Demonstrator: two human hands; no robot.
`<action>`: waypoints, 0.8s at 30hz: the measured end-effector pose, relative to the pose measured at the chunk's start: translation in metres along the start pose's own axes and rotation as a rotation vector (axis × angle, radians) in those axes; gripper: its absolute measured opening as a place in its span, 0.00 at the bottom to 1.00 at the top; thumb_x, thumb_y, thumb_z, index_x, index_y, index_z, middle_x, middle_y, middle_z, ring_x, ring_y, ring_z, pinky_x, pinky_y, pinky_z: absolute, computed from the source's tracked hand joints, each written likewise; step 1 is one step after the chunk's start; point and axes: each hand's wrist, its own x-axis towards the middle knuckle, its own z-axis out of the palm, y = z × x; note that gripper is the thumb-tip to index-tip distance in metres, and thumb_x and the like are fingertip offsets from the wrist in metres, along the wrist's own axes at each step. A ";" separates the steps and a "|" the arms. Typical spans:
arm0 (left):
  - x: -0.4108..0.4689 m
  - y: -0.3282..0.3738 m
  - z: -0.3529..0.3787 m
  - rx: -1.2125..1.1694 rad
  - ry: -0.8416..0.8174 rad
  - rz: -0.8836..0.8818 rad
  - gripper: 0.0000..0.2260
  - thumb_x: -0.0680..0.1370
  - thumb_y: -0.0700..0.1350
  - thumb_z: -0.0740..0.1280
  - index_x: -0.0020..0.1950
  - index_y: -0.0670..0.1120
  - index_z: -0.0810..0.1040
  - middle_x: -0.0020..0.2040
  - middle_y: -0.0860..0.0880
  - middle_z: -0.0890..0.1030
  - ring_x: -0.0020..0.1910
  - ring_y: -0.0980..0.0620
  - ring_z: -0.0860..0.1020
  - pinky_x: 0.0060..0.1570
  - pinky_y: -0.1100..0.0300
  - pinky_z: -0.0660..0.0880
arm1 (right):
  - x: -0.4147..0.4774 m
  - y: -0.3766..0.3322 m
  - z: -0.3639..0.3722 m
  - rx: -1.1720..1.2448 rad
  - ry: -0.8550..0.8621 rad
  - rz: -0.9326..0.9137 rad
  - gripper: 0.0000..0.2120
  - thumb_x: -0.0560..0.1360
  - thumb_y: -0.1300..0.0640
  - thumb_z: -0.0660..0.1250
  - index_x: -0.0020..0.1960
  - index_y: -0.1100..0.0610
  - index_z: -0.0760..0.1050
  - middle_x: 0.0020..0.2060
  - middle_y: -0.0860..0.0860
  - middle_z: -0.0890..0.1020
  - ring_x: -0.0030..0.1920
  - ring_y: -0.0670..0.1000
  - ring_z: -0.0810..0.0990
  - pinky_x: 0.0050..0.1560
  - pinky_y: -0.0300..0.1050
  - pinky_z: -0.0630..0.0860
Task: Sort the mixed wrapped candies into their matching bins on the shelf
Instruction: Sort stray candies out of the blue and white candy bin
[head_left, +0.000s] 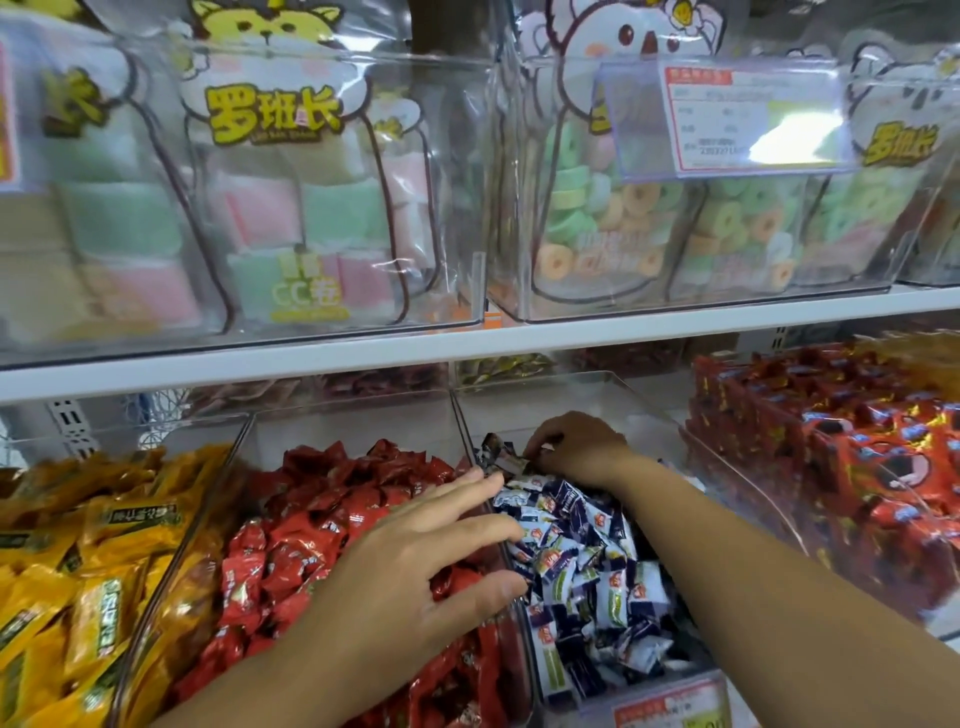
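**Right hand pinches a dark candy at the back of the blue bin**

The right hand (576, 447) is curled. Its fingertips pinch a dark candy (500, 456) just to their left, above the far end of the blue-and-white pile (587, 571). The candy is blurred. Its long axis seems to run roughly side to side, with the free end pointing left toward the divider (522, 636). I cannot tell whether it is one piece or two.

The left hand (415, 561) is released and grasps nothing. It lies palm down over the red candies (311, 519) with its fingers straight and spread. Its fingertips reach across the clear divider, over the near-left edge of the blue-and-white pile.

Beyond the right hand, the blue bin (602, 397) shows bare floor up to its back wall, which is the one open stretch here. The bin's right wall runs close beside the right forearm.

Under and left of the left hand, the red bin (343, 423) is heaped near its rim. The yellow bin (171, 434), further left, is just as full. Right of the right forearm, red packets (857, 467) are stacked behind a clear wall. That makes four lower bins; the loose candies are too many to count.

Above both hands, the shelf board (467, 345) overhangs the backs of the bins. It carries clear bins of pastel bags (291, 208), and one price tag (727, 119) hangs above the right hand.
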 end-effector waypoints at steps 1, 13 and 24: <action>0.000 0.000 0.000 0.001 0.001 0.000 0.18 0.72 0.76 0.50 0.61 0.79 0.65 0.70 0.80 0.50 0.71 0.76 0.48 0.64 0.73 0.45 | -0.005 -0.002 -0.007 0.061 0.014 -0.034 0.02 0.72 0.49 0.71 0.42 0.41 0.81 0.50 0.42 0.81 0.54 0.49 0.78 0.59 0.48 0.74; -0.002 -0.001 0.001 0.044 0.008 0.003 0.21 0.73 0.75 0.51 0.65 0.76 0.64 0.71 0.78 0.54 0.72 0.74 0.49 0.67 0.71 0.47 | -0.038 -0.040 -0.063 0.073 -0.066 -0.094 0.18 0.81 0.44 0.55 0.59 0.56 0.73 0.51 0.52 0.77 0.45 0.49 0.75 0.48 0.45 0.71; 0.000 -0.001 0.000 0.037 -0.006 0.002 0.24 0.71 0.77 0.52 0.66 0.77 0.63 0.71 0.78 0.51 0.72 0.75 0.48 0.67 0.68 0.48 | -0.043 -0.014 -0.009 0.025 -0.235 -0.050 0.30 0.76 0.39 0.63 0.74 0.49 0.63 0.72 0.50 0.69 0.68 0.53 0.70 0.65 0.45 0.68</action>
